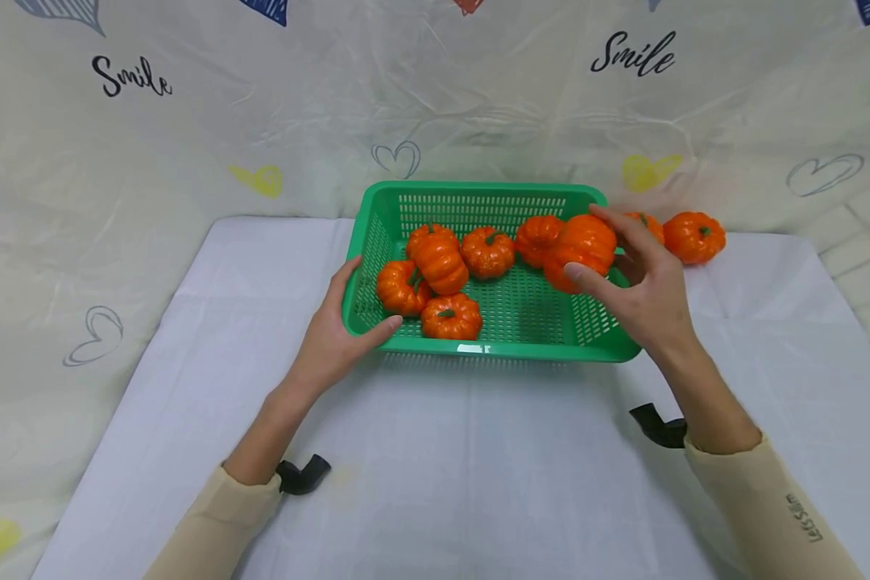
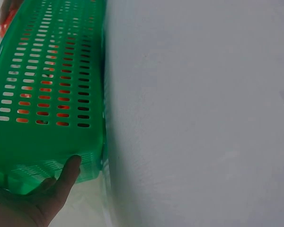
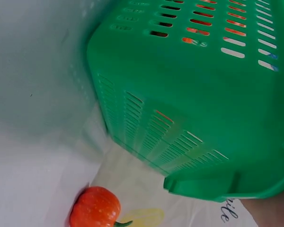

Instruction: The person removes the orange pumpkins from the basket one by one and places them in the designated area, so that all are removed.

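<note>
A green plastic basket (image 1: 536, 350) with slotted walls stands on the table, holding several small orange pumpkins (image 1: 453, 316). My left hand (image 1: 329, 342) grips its left end, thumb over the front rim; the left wrist view shows fingers against the outside of the basket (image 2: 42, 142). Over the right end of the basket, my right hand (image 1: 648, 294) holds an orange pumpkin (image 1: 583, 246) between thumb and fingers. That pumpkin partly covers another pumpkin (image 1: 536, 238). In the right wrist view the basket (image 3: 132, 71) hides most of the right hand.
Outside the basket to the right, a pumpkin (image 1: 694, 238) lies near the back edge of the white-covered table (image 1: 471, 467). Another pumpkin (image 1: 647, 225) beside it is partly hidden by the right hand. A printed sheet (image 1: 478, 89) hangs behind the table.
</note>
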Demonstrator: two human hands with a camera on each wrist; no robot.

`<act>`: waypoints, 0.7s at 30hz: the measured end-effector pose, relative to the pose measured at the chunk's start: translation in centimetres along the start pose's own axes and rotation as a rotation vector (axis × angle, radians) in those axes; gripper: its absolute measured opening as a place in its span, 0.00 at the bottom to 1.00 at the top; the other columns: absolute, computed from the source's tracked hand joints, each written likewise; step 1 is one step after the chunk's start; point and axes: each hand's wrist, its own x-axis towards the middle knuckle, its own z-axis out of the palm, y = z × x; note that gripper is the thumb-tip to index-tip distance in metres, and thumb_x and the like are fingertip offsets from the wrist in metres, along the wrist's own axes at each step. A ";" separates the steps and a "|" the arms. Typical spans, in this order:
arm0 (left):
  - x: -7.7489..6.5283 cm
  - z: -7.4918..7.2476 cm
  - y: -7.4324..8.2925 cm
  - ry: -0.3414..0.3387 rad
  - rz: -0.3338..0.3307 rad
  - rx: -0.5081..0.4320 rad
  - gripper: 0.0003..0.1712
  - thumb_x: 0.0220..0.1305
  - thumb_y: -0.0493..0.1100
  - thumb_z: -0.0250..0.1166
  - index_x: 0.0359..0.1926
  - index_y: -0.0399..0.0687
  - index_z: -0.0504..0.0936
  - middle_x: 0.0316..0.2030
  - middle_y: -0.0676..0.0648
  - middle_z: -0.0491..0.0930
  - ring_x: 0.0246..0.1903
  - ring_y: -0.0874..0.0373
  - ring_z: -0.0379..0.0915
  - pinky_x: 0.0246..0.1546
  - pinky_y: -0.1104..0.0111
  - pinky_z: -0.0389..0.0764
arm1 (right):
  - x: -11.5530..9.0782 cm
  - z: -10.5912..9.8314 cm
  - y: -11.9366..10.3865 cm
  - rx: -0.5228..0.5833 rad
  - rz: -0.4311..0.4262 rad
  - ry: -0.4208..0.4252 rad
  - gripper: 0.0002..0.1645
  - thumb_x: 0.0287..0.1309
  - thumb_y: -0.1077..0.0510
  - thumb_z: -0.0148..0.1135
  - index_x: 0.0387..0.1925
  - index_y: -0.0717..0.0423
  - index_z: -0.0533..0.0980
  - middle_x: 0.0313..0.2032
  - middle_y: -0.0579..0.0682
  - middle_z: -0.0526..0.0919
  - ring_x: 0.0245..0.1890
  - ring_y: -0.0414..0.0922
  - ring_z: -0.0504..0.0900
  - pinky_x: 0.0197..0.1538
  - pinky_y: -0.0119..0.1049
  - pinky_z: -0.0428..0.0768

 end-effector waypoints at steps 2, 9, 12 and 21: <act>0.0 0.0 0.0 0.001 0.000 -0.002 0.57 0.62 0.64 0.72 0.82 0.73 0.46 0.83 0.54 0.52 0.81 0.50 0.50 0.76 0.35 0.59 | 0.0 -0.2 0.1 -0.002 -0.004 0.011 0.36 0.60 0.61 0.73 0.70 0.44 0.76 0.60 0.37 0.79 0.57 0.38 0.79 0.56 0.19 0.77; 0.0 0.0 0.0 0.003 0.004 0.001 0.57 0.62 0.64 0.72 0.82 0.73 0.47 0.82 0.53 0.52 0.81 0.50 0.51 0.76 0.36 0.59 | 0.4 -1.1 0.1 0.036 -0.060 0.049 0.39 0.58 0.66 0.72 0.71 0.47 0.74 0.61 0.40 0.77 0.51 0.38 0.83 0.47 0.20 0.80; 0.0 0.0 0.1 0.005 0.009 0.002 0.57 0.62 0.64 0.72 0.82 0.72 0.47 0.82 0.53 0.52 0.81 0.50 0.51 0.77 0.36 0.59 | 0.6 -1.6 0.2 0.080 -0.060 0.057 0.43 0.56 0.69 0.72 0.72 0.50 0.71 0.61 0.42 0.78 0.53 0.40 0.81 0.50 0.21 0.80; -0.1 0.0 0.0 0.006 0.003 0.002 0.57 0.62 0.64 0.72 0.82 0.73 0.47 0.82 0.55 0.52 0.81 0.51 0.51 0.77 0.37 0.58 | 0.9 -3.2 0.6 0.114 -0.087 0.113 0.42 0.50 0.73 0.74 0.68 0.58 0.71 0.57 0.43 0.81 0.52 0.42 0.80 0.53 0.21 0.79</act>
